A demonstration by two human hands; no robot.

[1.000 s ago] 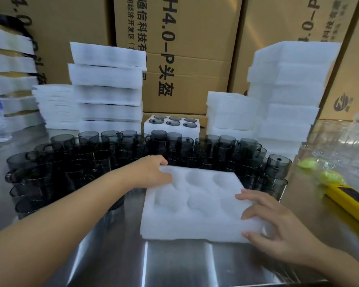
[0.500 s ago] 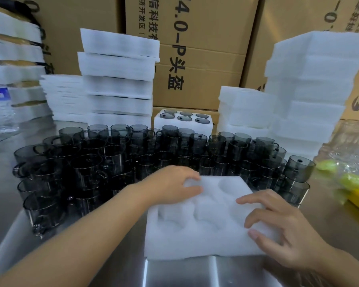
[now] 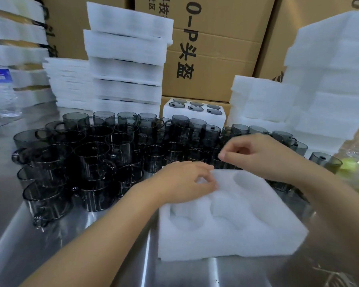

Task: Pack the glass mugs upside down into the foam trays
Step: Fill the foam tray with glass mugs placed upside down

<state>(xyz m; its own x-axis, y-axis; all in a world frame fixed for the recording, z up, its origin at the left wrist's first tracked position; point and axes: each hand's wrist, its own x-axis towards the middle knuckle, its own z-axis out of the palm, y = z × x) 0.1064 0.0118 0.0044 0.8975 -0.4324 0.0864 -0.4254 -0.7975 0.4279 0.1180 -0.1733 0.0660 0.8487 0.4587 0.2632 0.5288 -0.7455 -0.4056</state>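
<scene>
Head view, one entry per item as I read it.

1. Foam tray (image 3: 236,224): white, with round pockets that I see holding no mugs. It lies flat on the steel worktop (image 3: 71,245), nearest me.
2. Left hand (image 3: 187,181): fingers bent, tips on the tray's far left corner. I cannot tell whether the grip pinches the foam or only rests on it.
3. Right hand (image 3: 255,156): raised over the tray's far edge, above the nearest mugs. The grip is loose, thumb apart from the curled fingers, with nothing in it.
4. Glass mugs (image 3: 95,158): smoky grey, crowded together on the worktop behind and to the left of the tray. None is in either hand.
5. Packed tray (image 3: 195,119): behind the mugs, with dark mug bases showing in its pockets.
6. Foam stacks: one at back left (image 3: 124,65), one at back right (image 3: 330,79).
7. Cardboard carton (image 3: 211,59): black print reads "0-P 头盔", and the smaller characters are cut off by the frame.
8. Water bottle (image 3: 2,90): far left, its blue label too blurred to read.
</scene>
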